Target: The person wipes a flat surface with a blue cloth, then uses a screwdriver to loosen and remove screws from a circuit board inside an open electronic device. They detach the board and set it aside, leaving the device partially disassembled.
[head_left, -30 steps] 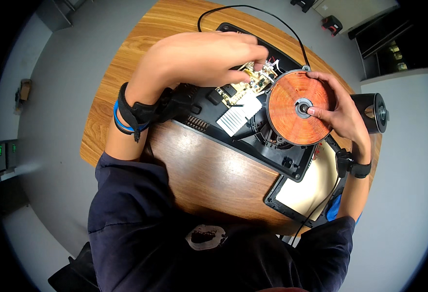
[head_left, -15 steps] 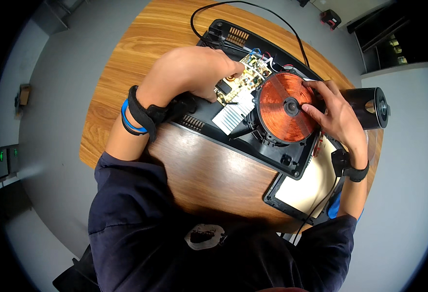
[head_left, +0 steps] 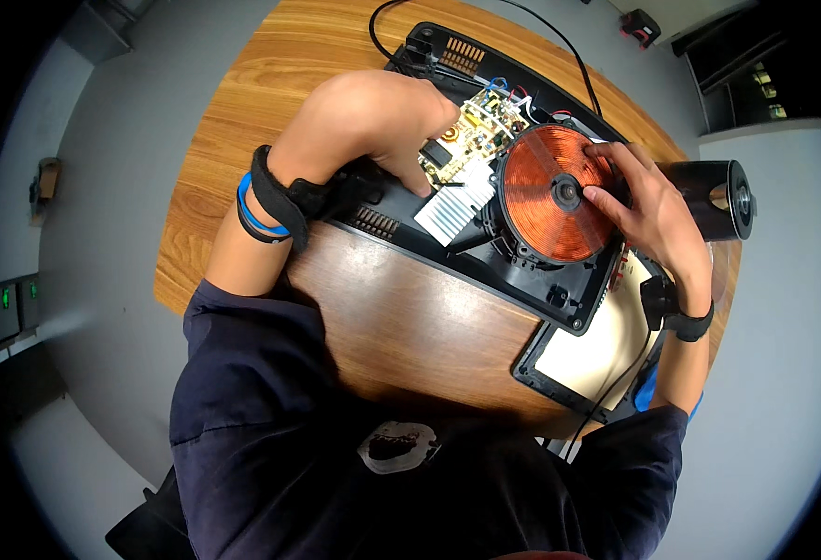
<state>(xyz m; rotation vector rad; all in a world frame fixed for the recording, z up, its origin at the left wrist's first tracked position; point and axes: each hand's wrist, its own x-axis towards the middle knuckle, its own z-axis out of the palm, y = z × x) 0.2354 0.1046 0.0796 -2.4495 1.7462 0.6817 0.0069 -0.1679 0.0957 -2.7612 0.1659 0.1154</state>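
An opened black induction cooker housing point(head_left: 546, 299) lies tilted across the wooden table. Inside it, my left hand point(head_left: 387, 117) bends over the left edge of a circuit board point(head_left: 485, 131), thumb and fingers around that edge; the fingertips are partly hidden. A ribbed silvery heat sink point(head_left: 454, 207) sits at the board's near end. To the right is a round copper induction coil point(head_left: 543, 201) with a dark centre. My right hand point(head_left: 660, 210) grips its right side, the thumb near the centre and the fingers over the upper right rim.
A black cylinder point(head_left: 709, 201) lies on the table beyond my right hand. Under the housing's right corner is a black-framed panel point(head_left: 588, 364) with a cream face, crossed by a cable. A black cord point(head_left: 569, 47) loops behind the housing. Bare wooden tabletop point(head_left: 410, 317) lies nearest me.
My left fingers have drawn back from the top of the board to its left edge. My right hand stays on the coil. The view has shifted slightly.
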